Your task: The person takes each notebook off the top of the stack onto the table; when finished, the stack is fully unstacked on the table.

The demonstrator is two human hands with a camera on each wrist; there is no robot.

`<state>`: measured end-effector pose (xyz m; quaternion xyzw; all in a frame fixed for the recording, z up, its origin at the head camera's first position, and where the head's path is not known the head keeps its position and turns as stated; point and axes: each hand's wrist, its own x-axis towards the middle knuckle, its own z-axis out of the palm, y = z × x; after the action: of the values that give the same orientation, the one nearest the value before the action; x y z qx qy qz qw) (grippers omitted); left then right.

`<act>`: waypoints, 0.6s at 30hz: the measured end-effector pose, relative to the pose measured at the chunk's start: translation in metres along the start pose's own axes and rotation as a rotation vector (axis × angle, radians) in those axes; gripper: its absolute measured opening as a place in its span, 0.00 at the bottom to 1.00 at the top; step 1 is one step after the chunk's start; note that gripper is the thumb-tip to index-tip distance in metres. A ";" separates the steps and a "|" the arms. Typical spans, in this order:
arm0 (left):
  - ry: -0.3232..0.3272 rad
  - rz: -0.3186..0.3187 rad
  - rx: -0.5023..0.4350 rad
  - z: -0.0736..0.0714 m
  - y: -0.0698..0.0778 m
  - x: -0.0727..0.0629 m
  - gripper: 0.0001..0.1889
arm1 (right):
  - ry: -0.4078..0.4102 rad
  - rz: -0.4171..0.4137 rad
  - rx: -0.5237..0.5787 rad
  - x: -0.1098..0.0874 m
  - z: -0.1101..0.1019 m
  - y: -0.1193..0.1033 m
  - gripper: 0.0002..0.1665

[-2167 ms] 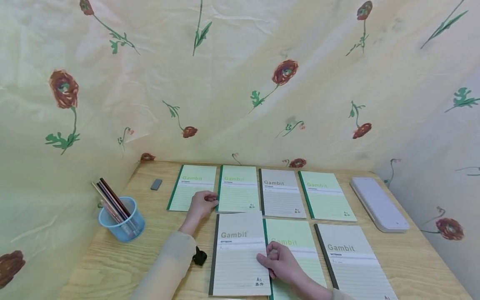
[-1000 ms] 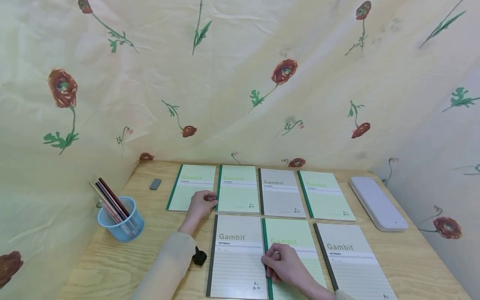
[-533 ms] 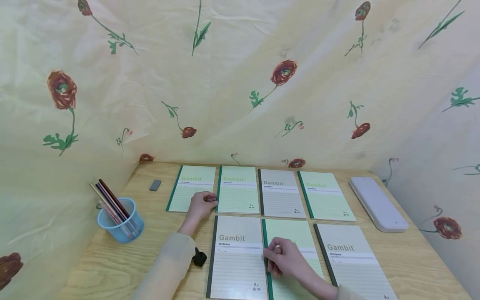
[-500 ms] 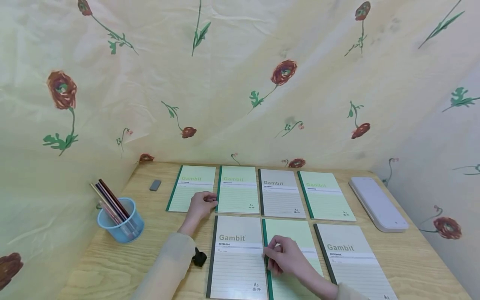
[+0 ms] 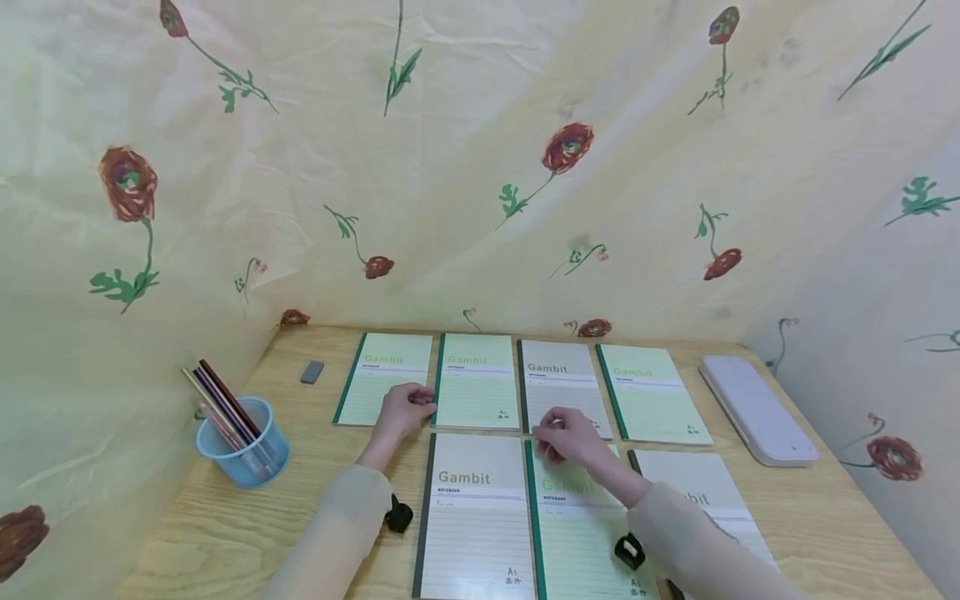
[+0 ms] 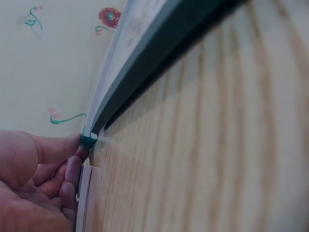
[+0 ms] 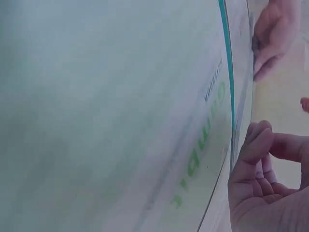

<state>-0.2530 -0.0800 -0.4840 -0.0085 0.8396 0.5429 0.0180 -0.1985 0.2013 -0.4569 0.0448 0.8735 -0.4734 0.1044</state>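
Observation:
Several Gambit notebooks lie in two rows. In the back row, my left hand (image 5: pixel 405 410) pinches the lower left corner of a green notebook (image 5: pixel 476 383) with a dark green spine; the left wrist view shows thumb and finger at that corner. My right hand (image 5: pixel 566 435) is over the gap between the rows, fingers loosely curled, with nothing visibly held. Nearest to it are the lower left corner of a grey notebook (image 5: pixel 558 375) and the upper edge of a green front-row notebook (image 5: pixel 577 533). Beside that lies a front grey notebook (image 5: pixel 476 525).
A blue cup (image 5: pixel 243 442) of pencils stands at the left, with a small grey block (image 5: pixel 312 372) behind it. A long white case (image 5: pixel 757 408) lies at the right. Another grey notebook (image 5: pixel 720 487) is partly covered by my right sleeve. Flowered cloth (image 5: pixel 450 167) hangs behind the table.
My right hand released the front grey notebook, which now lies flat at the left of the front row. The hand then moved up and away to the back row's edge. My left hand stayed put.

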 end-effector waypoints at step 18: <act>0.001 -0.042 0.029 0.003 0.002 0.005 0.08 | -0.022 -0.035 -0.050 0.056 0.013 -0.010 0.15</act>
<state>-0.2578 -0.0763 -0.4838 -0.0261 0.8470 0.5302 0.0292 -0.2530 0.1841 -0.4685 0.0217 0.8844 -0.4539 0.1070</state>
